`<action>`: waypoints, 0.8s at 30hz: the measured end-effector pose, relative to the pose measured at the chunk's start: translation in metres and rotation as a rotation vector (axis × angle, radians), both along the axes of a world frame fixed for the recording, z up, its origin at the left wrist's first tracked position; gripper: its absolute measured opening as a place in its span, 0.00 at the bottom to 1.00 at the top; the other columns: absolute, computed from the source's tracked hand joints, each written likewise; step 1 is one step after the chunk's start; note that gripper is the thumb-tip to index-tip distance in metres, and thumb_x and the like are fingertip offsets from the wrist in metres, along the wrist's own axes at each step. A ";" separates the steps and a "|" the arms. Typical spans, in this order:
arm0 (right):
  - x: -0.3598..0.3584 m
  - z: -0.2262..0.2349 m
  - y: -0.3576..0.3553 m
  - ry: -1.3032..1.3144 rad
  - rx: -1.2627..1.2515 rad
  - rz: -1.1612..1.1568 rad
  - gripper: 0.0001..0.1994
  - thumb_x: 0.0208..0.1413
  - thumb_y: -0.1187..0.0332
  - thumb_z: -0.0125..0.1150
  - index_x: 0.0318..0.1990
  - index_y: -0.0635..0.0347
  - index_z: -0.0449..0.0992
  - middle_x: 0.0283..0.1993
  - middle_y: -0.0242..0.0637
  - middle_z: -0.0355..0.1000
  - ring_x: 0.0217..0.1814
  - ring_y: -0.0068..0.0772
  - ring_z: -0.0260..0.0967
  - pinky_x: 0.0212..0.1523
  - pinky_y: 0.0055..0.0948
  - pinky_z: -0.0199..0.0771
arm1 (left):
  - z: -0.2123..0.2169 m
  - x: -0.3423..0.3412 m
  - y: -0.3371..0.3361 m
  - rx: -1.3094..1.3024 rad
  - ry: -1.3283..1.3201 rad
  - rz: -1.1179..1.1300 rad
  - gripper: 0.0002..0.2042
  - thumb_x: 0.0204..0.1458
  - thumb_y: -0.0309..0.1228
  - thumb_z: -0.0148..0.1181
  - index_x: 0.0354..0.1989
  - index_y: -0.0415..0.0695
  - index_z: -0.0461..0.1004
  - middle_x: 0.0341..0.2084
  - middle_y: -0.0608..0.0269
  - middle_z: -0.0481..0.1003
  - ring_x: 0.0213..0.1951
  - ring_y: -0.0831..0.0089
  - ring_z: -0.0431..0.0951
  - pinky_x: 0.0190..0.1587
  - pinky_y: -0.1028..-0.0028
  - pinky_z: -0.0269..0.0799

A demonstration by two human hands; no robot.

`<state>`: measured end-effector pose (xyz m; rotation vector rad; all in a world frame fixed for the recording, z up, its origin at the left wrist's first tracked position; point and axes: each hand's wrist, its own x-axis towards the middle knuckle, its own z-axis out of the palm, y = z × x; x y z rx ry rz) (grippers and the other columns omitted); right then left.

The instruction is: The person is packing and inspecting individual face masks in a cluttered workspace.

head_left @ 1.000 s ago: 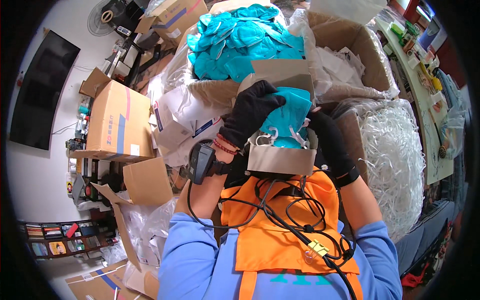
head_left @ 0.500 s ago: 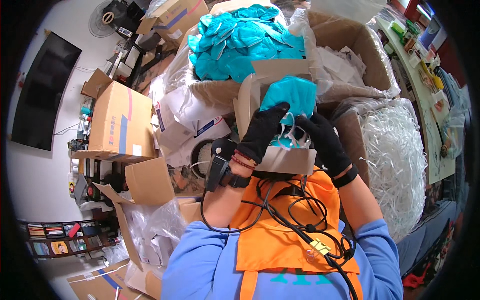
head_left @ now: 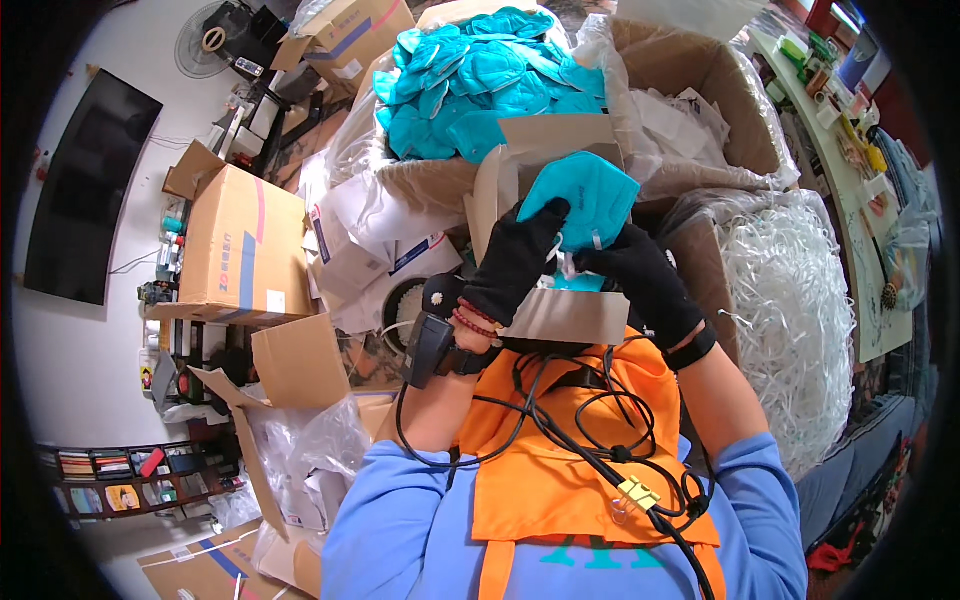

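Teal face mask (head_left: 590, 195) sat pinched between both black-gloved hands above a small open cardboard box (head_left: 565, 315) at the person's chest; left hand (head_left: 515, 260) gripped its left edge, right hand (head_left: 640, 275) closed on its lower right, before a carton heaped with teal masks (head_left: 480, 85)

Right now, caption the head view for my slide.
Black-gloved hands, left and right, hold a teal folded face mask over a small cardboard box.
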<state>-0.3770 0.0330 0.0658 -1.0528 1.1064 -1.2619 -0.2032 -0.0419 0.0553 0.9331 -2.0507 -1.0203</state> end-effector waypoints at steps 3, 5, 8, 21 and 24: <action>-0.010 0.007 0.003 0.106 0.125 0.128 0.14 0.52 0.66 0.59 0.45 0.63 0.73 0.33 0.29 0.72 0.33 0.18 0.66 0.34 0.19 0.67 | -0.016 0.012 -0.007 -0.570 -0.143 -0.038 0.25 0.44 0.24 0.59 0.54 0.37 0.66 0.43 0.46 0.72 0.41 0.52 0.74 0.42 0.63 0.70; -0.017 0.015 0.008 0.187 0.262 0.186 0.14 0.54 0.63 0.58 0.43 0.62 0.74 0.28 0.26 0.70 0.27 0.17 0.64 0.29 0.18 0.65 | -0.016 0.016 -0.005 -0.595 -0.162 -0.044 0.27 0.41 0.25 0.61 0.55 0.37 0.64 0.43 0.46 0.72 0.41 0.51 0.73 0.43 0.63 0.70; -0.023 0.018 0.016 0.200 0.336 0.287 0.12 0.54 0.63 0.57 0.40 0.62 0.75 0.21 0.23 0.65 0.22 0.14 0.59 0.21 0.18 0.59 | -0.020 0.012 0.006 -0.551 -0.156 -0.053 0.27 0.40 0.25 0.61 0.54 0.37 0.65 0.42 0.46 0.72 0.42 0.50 0.73 0.45 0.62 0.69; -0.031 -0.009 0.022 -0.194 0.016 -0.246 0.12 0.54 0.75 0.51 0.47 0.61 0.68 0.32 0.28 0.67 0.30 0.18 0.63 0.28 0.16 0.64 | -0.016 0.001 0.081 -0.393 -0.154 -0.010 0.15 0.47 0.24 0.59 0.46 0.42 0.71 0.34 0.47 0.73 0.36 0.53 0.74 0.37 0.60 0.70; -0.116 -0.052 -0.002 -0.758 -0.042 -0.327 0.14 0.57 0.76 0.48 0.51 0.62 0.68 0.45 0.34 0.70 0.44 0.25 0.69 0.47 0.25 0.69 | 0.009 0.015 0.112 0.224 0.013 -0.226 0.16 0.47 0.27 0.59 0.47 0.43 0.72 0.36 0.49 0.73 0.35 0.55 0.76 0.37 0.64 0.72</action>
